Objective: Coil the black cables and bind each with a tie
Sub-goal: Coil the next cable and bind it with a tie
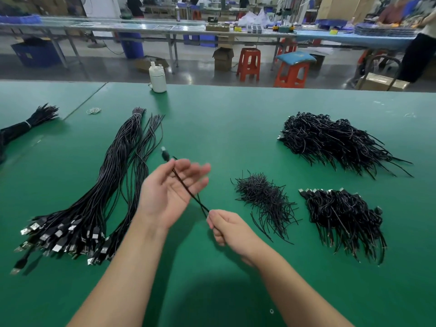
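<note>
Holding one black cable (188, 190) above the green bench (236, 119): my right hand (230, 228) pinches its near end, my left hand (168, 188) lies palm-up, fingers relaxed, cable across them. Cable's long axis runs from right grip up-left to the plug (165, 155) past the left fingertips. Tie pile (264, 197) sits nearer the right hand. No readable writing.
</note>
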